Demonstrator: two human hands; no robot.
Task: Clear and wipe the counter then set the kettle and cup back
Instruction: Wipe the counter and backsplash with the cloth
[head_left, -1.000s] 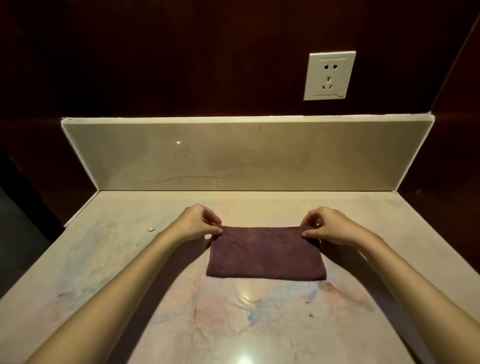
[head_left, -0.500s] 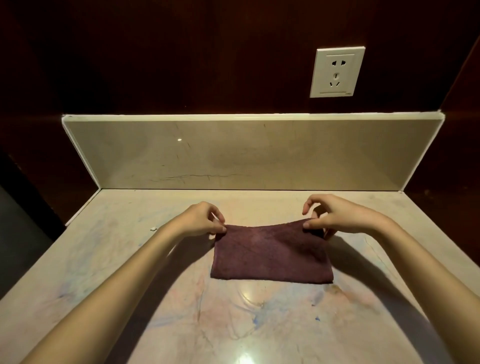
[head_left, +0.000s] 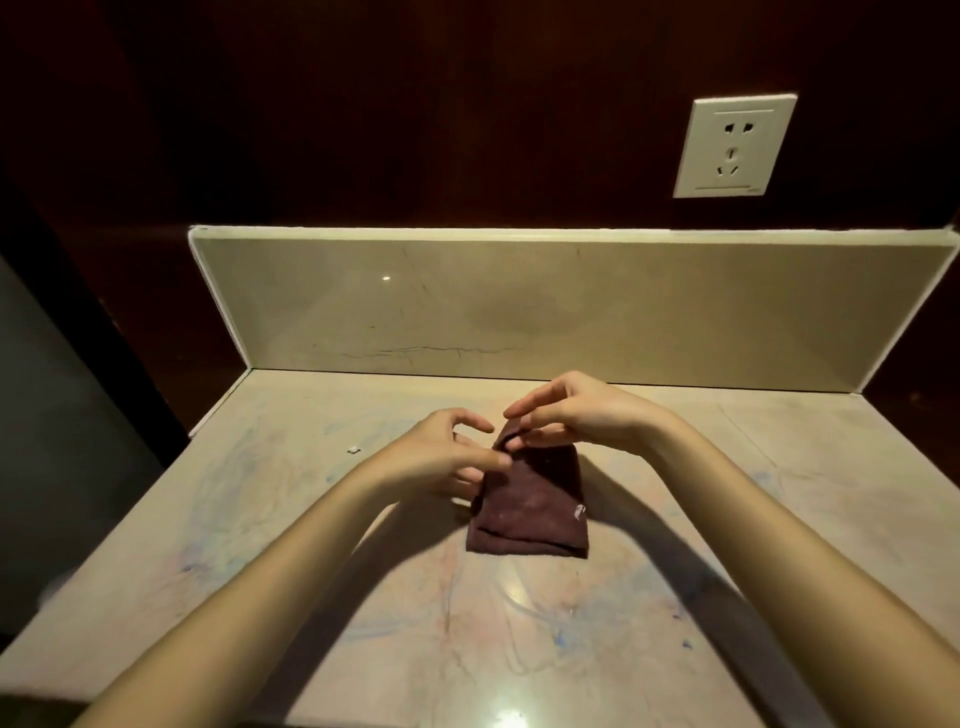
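Marble-look stone, pale beige and glossy, forms the counter (head_left: 260, 545) in front of you. Its surface is smeared with faint blue and pink streaks, and a bright ceiling light glints off it near the bottom edge. On the left part of the counter, well apart from everything else, lies a tiny white chip (head_left: 354, 449).

Your left hand (head_left: 441, 457) reaches in from the lower left on a bare forearm. Its fingers are curled, and the fingertips pinch the left edge of the cloth (head_left: 530, 509) near its top.

That cloth is a dark maroon terry towel with a soft, nubby pile. It sits at the middle of the counter, folded into a narrow shape that is wider at the near end and tapers toward the far end, where it is lifted slightly. The near edge shows stacked layers from the fold, and a small pale tag (head_left: 579, 512) sticks out on its right side.

Your right hand (head_left: 576, 415) comes in from the lower right and hovers over the cloth's far end. Its thumb and one fingertip pinch the raised top corner, while the other fingers spread loosely above. The two hands almost touch.

Behind the hands rises a smooth beige backsplash (head_left: 675, 312) with a thin hairline crack low on its face and a rounded white top edge. Above it, dark reddish-brown wood panelling (head_left: 415, 114) fills the wall. At upper right a white rectangular plastic wall socket (head_left: 735, 146) is set into the panelling.
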